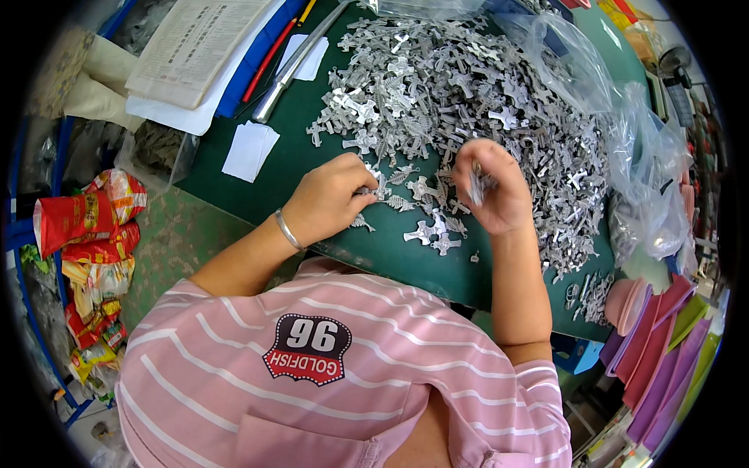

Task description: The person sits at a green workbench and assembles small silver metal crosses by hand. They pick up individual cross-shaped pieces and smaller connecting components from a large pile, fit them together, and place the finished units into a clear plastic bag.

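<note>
A big heap of silver metal charms [437,86] covers the far part of the green table. My left hand [331,195], with a bangle at its wrist, is at the heap's near left edge, thumb and fingertips closed on a small metal charm. My right hand [499,187] is raised over the near side of the heap. Its fingers curl round several metal charms [477,186], slightly blurred. Between my hands lie loose fishbone-shaped charms [400,203] and, nearer me, a few cross-shaped charms [434,232].
White paper slips [250,150], long metal tweezers [300,58] and a red pen [269,61] lie at the left. Clear plastic bags [644,171] border the heap's right side. A smaller group of metal pieces [595,298] sits near the right corner of the green table [367,257].
</note>
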